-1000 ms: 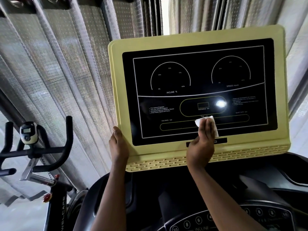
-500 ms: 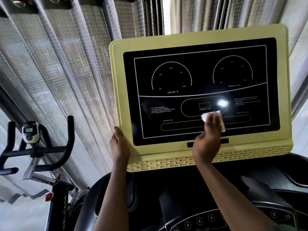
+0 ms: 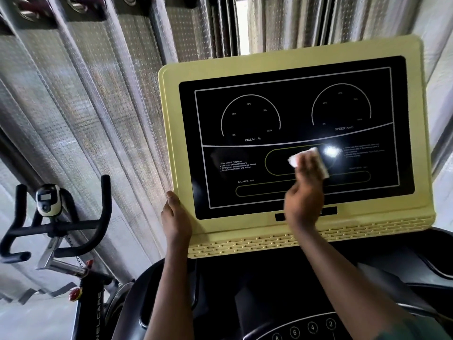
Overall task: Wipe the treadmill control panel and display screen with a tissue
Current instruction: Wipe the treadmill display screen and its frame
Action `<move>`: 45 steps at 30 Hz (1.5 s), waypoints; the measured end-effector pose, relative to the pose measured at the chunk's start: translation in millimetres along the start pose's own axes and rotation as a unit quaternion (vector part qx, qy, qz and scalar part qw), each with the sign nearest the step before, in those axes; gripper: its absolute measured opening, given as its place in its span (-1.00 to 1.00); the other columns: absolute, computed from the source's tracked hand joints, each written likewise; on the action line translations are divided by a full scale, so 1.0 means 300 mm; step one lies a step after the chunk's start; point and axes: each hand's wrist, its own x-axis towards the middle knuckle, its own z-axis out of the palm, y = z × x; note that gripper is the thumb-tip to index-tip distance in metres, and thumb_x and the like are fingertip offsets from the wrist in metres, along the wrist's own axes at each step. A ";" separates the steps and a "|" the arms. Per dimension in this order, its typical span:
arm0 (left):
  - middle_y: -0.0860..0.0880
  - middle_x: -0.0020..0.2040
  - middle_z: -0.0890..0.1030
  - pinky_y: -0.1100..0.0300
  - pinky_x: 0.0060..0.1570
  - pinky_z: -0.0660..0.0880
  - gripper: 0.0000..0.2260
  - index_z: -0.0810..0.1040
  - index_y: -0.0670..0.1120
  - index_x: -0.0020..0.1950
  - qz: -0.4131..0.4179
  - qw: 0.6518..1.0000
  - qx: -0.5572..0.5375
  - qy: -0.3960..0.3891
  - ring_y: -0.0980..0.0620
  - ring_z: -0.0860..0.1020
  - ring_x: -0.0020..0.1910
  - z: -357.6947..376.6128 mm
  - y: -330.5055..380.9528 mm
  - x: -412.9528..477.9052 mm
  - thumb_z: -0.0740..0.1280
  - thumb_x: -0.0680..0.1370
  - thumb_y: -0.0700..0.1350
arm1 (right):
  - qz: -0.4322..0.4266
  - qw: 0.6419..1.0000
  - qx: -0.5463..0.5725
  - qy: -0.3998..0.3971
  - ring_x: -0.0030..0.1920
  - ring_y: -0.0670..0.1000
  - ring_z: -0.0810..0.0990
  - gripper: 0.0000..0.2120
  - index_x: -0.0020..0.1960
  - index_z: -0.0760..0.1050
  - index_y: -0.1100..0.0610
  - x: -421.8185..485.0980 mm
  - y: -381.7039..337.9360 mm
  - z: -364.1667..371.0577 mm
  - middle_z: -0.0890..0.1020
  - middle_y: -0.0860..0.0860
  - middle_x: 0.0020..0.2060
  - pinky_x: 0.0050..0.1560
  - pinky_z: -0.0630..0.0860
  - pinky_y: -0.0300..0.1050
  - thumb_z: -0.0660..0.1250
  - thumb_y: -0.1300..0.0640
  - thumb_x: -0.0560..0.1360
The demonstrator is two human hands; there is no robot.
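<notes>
Your right hand (image 3: pixel 305 192) presses a white tissue (image 3: pixel 309 161) flat under its fingers against the lower middle of the screen (image 3: pixel 294 133). Your left hand (image 3: pixel 175 217) clasps the frame (image 3: pixel 171 119) at its lower-left edge. Keep that brace; overlap strokes and work outward to the corners. Legible: "INCLINE %", "SPEED Km/h", "CALORIES kcal"; keys 8, 6, 4, 2 below.
</notes>
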 end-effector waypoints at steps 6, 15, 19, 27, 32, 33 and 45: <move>-0.19 -0.26 0.53 -0.20 -0.10 0.46 -0.40 0.51 -0.22 -0.13 0.018 0.999 0.020 0.028 -0.20 0.49 -0.20 0.009 -0.002 -0.001 -0.06 0.64 0.24 | 0.136 0.986 0.002 0.092 0.54 0.10 0.27 -0.46 0.52 0.32 0.19 0.102 0.029 0.019 0.37 0.12 0.50 0.51 0.30 0.10 0.12 0.42 0.56; -0.24 -0.06 0.63 -0.08 -0.16 0.39 -0.71 0.45 -0.09 0.13 0.077 0.965 0.167 0.185 -0.28 0.55 -0.08 0.062 0.014 -0.027 0.01 0.69 0.03 | -0.077 0.994 0.001 -0.078 0.58 0.04 0.21 -0.32 0.58 0.20 0.14 -0.039 0.042 -0.035 0.29 0.06 0.55 0.46 0.39 0.09 0.21 0.48 0.52; -0.10 0.40 0.49 -0.10 0.22 0.41 -0.75 0.46 -0.16 0.30 0.233 0.931 0.125 0.253 -0.10 0.42 0.38 0.170 0.129 0.004 0.20 0.64 -0.15 | 0.085 0.995 -0.012 0.047 0.54 0.10 0.28 -0.46 0.55 0.29 0.14 0.143 0.183 -0.101 0.36 0.08 0.51 0.48 0.36 0.02 0.04 0.30 0.57; -0.03 0.52 0.36 -0.05 0.49 0.19 -0.62 0.48 -0.08 0.40 0.465 0.853 0.238 0.029 -0.09 0.25 0.53 0.578 0.596 0.094 0.10 0.66 0.01 | 0.017 0.999 0.009 -0.034 0.58 0.04 0.20 -0.31 0.56 0.25 0.17 -0.117 0.019 -0.070 0.29 0.06 0.56 0.52 0.29 0.09 0.11 0.50 0.46; -0.06 0.48 0.40 -0.07 0.51 0.11 -0.52 0.37 -0.07 0.49 0.508 0.785 0.346 -0.072 -0.13 0.28 0.49 0.775 0.833 0.151 0.03 0.65 0.11 | 0.049 0.999 -0.001 -0.017 0.57 0.01 0.21 -0.32 0.56 0.28 0.13 -0.049 0.154 -0.122 0.30 0.02 0.55 0.41 0.43 0.16 0.13 0.45 0.46; -0.06 0.44 0.44 -0.09 0.50 0.12 -0.53 0.38 -0.06 0.46 0.507 0.777 0.365 -0.079 -0.13 0.33 0.45 0.793 0.862 0.165 0.02 0.65 0.11 | 0.080 0.997 -0.012 0.013 0.56 0.03 0.23 -0.34 0.55 0.30 0.14 0.005 0.201 -0.134 0.32 0.04 0.54 0.38 0.45 0.19 0.13 0.45 0.47; -0.24 0.22 0.60 -0.01 0.21 0.34 -0.47 0.57 -0.06 0.27 0.442 0.757 0.472 -0.095 -0.21 0.55 0.21 0.921 1.023 0.172 -0.10 0.68 0.15 | 0.022 0.999 -0.017 -0.040 0.59 0.00 0.16 -0.22 0.58 0.22 0.12 -0.143 0.132 -0.142 0.23 -0.01 0.58 0.50 0.32 0.11 0.21 0.52 0.41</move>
